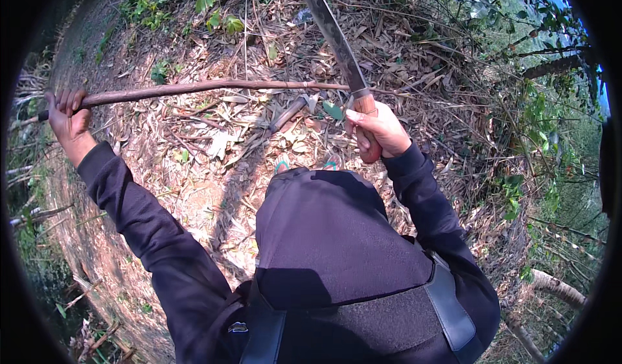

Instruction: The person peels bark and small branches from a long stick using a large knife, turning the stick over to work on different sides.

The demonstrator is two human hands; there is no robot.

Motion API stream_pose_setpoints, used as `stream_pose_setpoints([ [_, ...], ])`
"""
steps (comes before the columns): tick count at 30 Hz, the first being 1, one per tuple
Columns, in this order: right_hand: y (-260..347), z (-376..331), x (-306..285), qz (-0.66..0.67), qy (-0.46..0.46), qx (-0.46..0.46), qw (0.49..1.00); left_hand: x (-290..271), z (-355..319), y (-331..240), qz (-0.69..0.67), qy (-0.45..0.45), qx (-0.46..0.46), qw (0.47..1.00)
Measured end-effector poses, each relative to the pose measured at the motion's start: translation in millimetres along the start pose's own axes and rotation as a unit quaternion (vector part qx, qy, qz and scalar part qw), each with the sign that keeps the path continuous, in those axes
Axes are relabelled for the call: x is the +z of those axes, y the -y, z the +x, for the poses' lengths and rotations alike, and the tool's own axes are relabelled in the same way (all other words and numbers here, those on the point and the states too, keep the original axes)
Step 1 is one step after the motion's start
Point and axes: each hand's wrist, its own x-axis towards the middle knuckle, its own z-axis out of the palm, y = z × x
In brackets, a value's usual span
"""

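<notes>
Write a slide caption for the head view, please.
Left hand holds a stick; right hand holds a machete.

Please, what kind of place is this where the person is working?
Probably a wooded hillside outdoors. The bare earth is covered with dry leaf litter, green shrubs grow at the right, and cut stems lie about. The left hand holds a long stick; the right hand grips a machete.

stick (207,89): runs from your left hand (68,121) across to the blade
machete (340,46): in your right hand (379,131), over the leaf litter (214,144)
</notes>
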Motion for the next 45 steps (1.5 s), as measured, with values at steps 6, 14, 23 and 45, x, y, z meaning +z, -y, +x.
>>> stream_pose_setpoints([
  [6,-90.8,115.9,-22.9,-0.289,-0.007,-0.091,0.953,-34.2,-4.6,-74.4,-0.053,0.097,-0.090,0.990],
  [14,-173.3,47.5,67.2,-0.222,0.163,0.096,0.957,-117.1,27.0,-74.9,-0.079,0.091,-0.174,0.977],
  [23,-232.3,31.6,139.8,-0.289,-0.021,0.074,0.954,-136.3,134.1,14.1,-0.045,0.158,-0.298,0.940],
  [45,-207.8,-42.2,139.3,0.198,-0.134,0.057,0.969,-435.4,-78.2,81.5,0.056,-0.432,-0.160,0.886],
])
